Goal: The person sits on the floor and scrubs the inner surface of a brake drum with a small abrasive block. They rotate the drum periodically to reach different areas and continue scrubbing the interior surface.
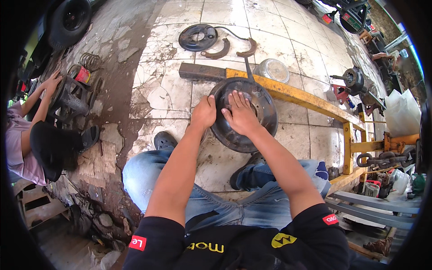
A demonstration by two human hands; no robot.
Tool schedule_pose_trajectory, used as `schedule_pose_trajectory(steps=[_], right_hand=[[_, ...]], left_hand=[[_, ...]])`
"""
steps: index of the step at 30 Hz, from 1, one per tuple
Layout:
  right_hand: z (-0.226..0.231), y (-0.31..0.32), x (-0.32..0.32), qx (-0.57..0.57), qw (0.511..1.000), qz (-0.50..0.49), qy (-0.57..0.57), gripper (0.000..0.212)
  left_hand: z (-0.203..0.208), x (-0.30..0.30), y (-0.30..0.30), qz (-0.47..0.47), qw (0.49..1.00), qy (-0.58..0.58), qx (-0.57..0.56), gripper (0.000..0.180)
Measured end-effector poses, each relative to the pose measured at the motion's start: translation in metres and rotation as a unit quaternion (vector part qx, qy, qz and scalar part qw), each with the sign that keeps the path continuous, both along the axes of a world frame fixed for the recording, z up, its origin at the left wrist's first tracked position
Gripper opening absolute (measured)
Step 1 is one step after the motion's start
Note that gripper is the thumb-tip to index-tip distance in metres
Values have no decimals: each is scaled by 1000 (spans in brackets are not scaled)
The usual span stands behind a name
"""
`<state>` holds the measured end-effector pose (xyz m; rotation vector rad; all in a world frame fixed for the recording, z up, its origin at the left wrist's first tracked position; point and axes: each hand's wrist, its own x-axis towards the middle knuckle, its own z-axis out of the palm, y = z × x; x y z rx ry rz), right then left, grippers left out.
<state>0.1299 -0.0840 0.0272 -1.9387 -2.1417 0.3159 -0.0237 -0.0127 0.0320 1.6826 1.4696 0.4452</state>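
Observation:
A round, dark brake backing plate (265, 123) stands tilted between my knees, leaning at the yellow steel beam (301, 96). My left hand (204, 113) is closed at its left rim, the fingertips partly hidden. Across the plate's face, near the centre hole, my right hand (243, 116) lies flat with fingers stretched out. Beyond the beam a second backing plate (188, 42) with a black cable rests on the tiles. Beside it are two curved, rusty brake shoes, a left one (218, 51) and a right one (249, 47).
A clear round plastic container (273, 70) sits behind the beam. Heavy chain links (387, 159) hang at the right, below a white plastic sheet (402, 112). On the left another person's hands (50, 85) rest by a dark stool (74, 101), near a coil spring (91, 60).

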Motion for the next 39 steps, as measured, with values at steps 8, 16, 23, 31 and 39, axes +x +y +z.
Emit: schedule_pose_trajectory(steps=[8,16,23,31,39], right_hand=[[5,-3,7,-17,999,-6,-36,64],[8,-10,5,-45,998,25,-38,75],[4,-7,13,-39,998,9,-45,77],[3,-7,12,-44,997,30,-60,78],[5,-6,13,-24,999,10,-45,76]], left_hand=[[-7,-2,-4,14,1000,5,-1,49],[1,-2,-2,19,1000,19,-14,49],[1,-1,0,10,999,21,-23,49],[-3,-3,-4,12,999,28,-26,50],[1,-1,-3,16,999,27,-37,49]])
